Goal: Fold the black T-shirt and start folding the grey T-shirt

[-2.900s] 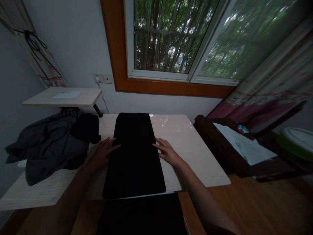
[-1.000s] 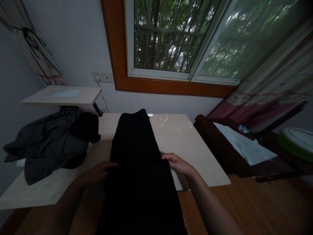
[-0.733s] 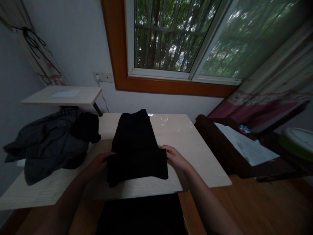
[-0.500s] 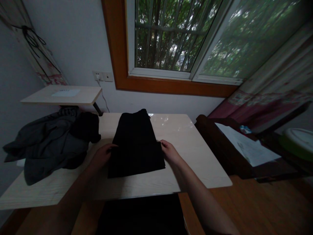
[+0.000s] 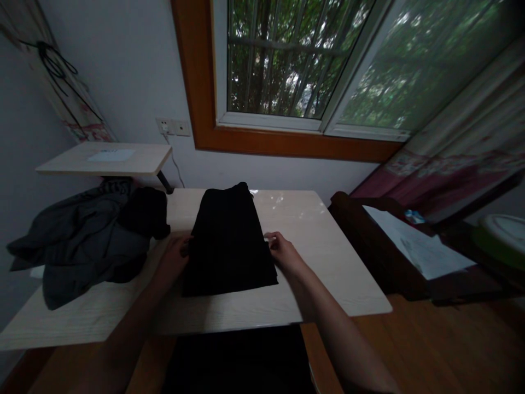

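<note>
Cloth (image 5: 229, 241), black, doubled over, sits mid-way along the surface (image 5: 328, 273), running from the far edge to just short of the near one. Left grip (image 5: 174, 254) and right grip (image 5: 285, 254) are curled at its sides; can't tell if either's pinching fabric. I'd keep both corners level, then smooth outward. Three seconds ago it reached the near edge, fingers spread.

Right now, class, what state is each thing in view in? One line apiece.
Black cloth: folded, lying on desk.
Left hand: at cloth's left edge, grip unclear.
Right hand: at its right edge, grip unclear.
Grey garment: crumpled.
Left curtain: tied back.
Left socket: holding plug.
Right socket: unused.
Window: open or shut unclear.
</note>
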A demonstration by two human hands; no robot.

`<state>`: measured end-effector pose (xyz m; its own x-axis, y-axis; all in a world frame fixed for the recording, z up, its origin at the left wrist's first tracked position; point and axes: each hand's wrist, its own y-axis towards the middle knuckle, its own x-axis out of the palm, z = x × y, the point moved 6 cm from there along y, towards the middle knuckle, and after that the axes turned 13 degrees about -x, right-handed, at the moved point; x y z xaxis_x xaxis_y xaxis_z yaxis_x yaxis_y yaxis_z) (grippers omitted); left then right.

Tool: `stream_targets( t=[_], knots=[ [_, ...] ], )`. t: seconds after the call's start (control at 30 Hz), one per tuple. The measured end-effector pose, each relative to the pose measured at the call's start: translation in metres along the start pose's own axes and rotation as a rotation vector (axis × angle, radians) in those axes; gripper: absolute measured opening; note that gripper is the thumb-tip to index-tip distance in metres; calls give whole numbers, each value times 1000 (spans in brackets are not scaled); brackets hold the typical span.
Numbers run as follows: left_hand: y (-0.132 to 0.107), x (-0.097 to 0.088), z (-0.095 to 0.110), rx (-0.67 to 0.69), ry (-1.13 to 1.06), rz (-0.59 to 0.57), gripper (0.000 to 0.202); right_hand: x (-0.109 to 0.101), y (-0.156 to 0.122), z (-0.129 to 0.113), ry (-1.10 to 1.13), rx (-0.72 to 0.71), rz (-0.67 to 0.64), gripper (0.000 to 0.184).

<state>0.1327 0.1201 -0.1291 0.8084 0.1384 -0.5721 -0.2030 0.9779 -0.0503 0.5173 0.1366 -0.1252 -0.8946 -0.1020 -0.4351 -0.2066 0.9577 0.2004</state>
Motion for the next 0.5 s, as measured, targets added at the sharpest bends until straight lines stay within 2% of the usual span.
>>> stream_targets(
  t=[0.1,0.2,0.33,0.4,0.5],
  knots=[
    [-5,-2,3,-13,0,-75,42,-3,-6,1,-9,-30,-78,38],
    [-14,-5,5,14,54,-189,42,-4,-19,4,26,-41,-224,40],
    [-28,-7,-1,126,163,-352,47,-1,-40,6,82,-26,-373,52],
    [-34,-8,-2,199,228,-332,48,0,-46,2,70,-66,-374,62],
    [-44,-8,4,345,338,-232,49,0,-50,-15,-38,-217,-316,71]
  ],
)
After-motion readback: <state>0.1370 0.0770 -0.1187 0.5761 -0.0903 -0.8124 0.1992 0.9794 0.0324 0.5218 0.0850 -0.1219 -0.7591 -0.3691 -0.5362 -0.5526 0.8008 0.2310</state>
